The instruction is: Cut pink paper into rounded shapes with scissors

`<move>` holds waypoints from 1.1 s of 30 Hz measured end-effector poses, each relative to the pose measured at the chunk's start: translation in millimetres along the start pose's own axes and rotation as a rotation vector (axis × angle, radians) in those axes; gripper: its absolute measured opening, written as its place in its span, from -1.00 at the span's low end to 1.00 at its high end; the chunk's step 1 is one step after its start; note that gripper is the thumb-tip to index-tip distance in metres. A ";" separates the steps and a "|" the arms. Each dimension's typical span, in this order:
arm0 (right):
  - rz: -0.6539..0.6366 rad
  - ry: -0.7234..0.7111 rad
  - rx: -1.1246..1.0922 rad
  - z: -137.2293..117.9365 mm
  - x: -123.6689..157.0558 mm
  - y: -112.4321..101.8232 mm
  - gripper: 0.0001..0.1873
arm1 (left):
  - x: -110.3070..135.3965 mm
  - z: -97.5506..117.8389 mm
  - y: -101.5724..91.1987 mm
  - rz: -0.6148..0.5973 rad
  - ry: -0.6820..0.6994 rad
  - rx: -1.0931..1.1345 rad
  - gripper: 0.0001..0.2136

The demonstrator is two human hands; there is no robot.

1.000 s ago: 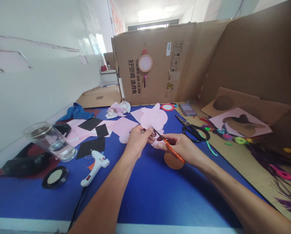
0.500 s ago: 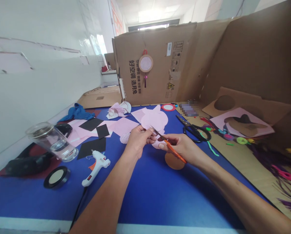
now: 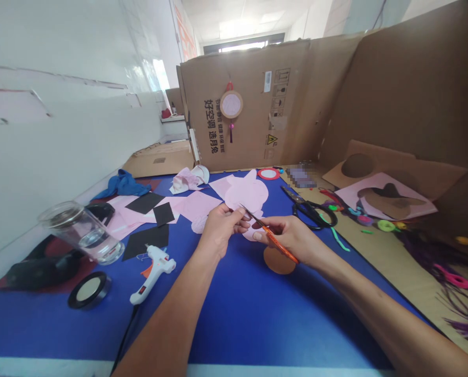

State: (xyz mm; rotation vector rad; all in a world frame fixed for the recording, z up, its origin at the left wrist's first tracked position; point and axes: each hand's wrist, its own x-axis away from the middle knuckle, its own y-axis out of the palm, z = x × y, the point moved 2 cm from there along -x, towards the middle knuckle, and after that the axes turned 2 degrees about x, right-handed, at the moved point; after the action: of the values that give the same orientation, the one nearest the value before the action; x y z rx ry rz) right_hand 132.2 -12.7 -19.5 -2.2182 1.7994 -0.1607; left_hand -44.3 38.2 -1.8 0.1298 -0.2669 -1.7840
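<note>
My right hand (image 3: 285,238) is closed round a pair of orange-handled scissors (image 3: 276,242), their blades pointing up and left. My left hand (image 3: 226,226) pinches pink paper (image 3: 247,191) by its near edge, where the scissor tips meet it. How much of the paper my fingers hold is partly hidden. This paper has a rounded outline with a pointed tip at the top. Other pink paper pieces (image 3: 199,224) lie under and beside my hands. A round brown disc (image 3: 280,261) is on the blue table below my right hand.
On the left are a white glue gun (image 3: 155,272), a roll of tape (image 3: 88,289), a glass jar (image 3: 82,233) and black paper squares (image 3: 145,241). Large black scissors (image 3: 310,209) lie to the right. Cardboard walls (image 3: 249,68) stand behind, with a round hanging ornament (image 3: 231,105).
The whole view has shifted slightly, so things sit a little further left. Both hands keep nearly the same pose at the pink paper; the scissors have barely moved.
</note>
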 end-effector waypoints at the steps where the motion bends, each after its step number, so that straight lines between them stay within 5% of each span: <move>1: -0.004 -0.001 -0.006 0.9 -0.2 0.0 -0.50 | -0.1 0.0 0.0 -0.001 0.000 0.002 -0.93; 33: 0.000 -0.011 0.061 -1.2 0.8 -0.8 -0.48 | -0.6 0.8 -1.8 -0.004 -0.040 0.035 -0.92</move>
State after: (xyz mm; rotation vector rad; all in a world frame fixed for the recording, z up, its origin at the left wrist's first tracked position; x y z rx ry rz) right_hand 132.8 -13.6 -18.2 -2.1731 1.7648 -0.2010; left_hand -46.1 39.3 -1.6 0.1196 -0.3271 -1.7877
